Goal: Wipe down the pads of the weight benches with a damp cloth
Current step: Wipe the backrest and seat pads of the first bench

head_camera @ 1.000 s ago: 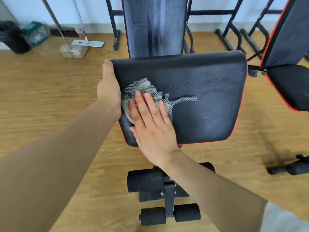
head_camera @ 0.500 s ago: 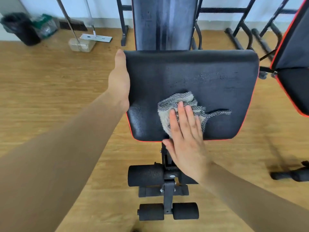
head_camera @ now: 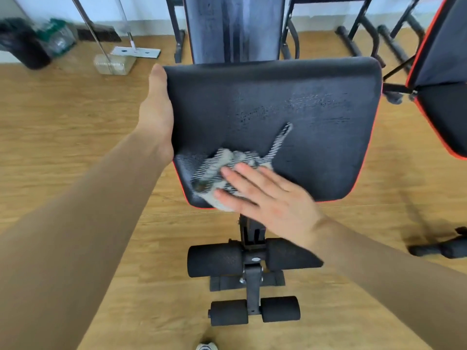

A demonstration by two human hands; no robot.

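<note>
A black seat pad [head_camera: 303, 109] with red trim fills the middle of the head view, with wet streaks across its right half. Behind it rises the bench's dark back pad [head_camera: 232, 26]. A grey-and-white checked cloth [head_camera: 217, 170] lies bunched on the pad's front left corner, one tail trailing up and right. My right hand [head_camera: 267, 198] presses flat on the cloth, fingers spread and pointing left. My left hand [head_camera: 158, 114] grips the pad's left edge, thumb on top; its fingers are hidden under the pad.
Black foam leg rollers [head_camera: 214, 260] and the bench's frame stand below the pad. A second red-trimmed bench [head_camera: 444, 92] is at the right. A mop head [head_camera: 136, 51], a clear dustpan [head_camera: 113, 64] and dark bags [head_camera: 25, 44] lie at the back left on the wooden floor.
My right hand has slid the cloth from the pad's left side to the front middle, then back left to the front left corner. My left hand has stayed on the pad's left edge.
</note>
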